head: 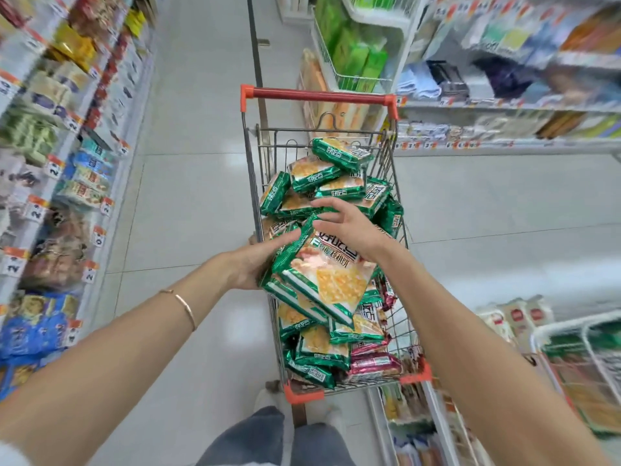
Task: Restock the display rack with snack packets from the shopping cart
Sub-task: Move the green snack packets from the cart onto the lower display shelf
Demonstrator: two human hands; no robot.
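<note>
A wire shopping cart (pixel 258 210) with a red handle stands in the aisle, heaped with several green snack packets (pixel 319 178) and a few dark red ones (pixel 373 363). My left hand (pixel 260 260) holds a stack of green packets (pixel 331 280) from the left side, above the cart. My right hand (pixel 347 227) lies on the top edge of that stack with its fingers spread and fairly straight. A white wire display rack (pixel 557 327) stands at the lower right, holding green packets.
Stocked shelves run along the left side (pixel 67 169) and the right side (pixel 504 105) of the aisle. A white wire basket with green boxes (pixel 356 58) hangs beyond the cart. The pale tiled floor lies between cart and left shelves. My legs show at the bottom.
</note>
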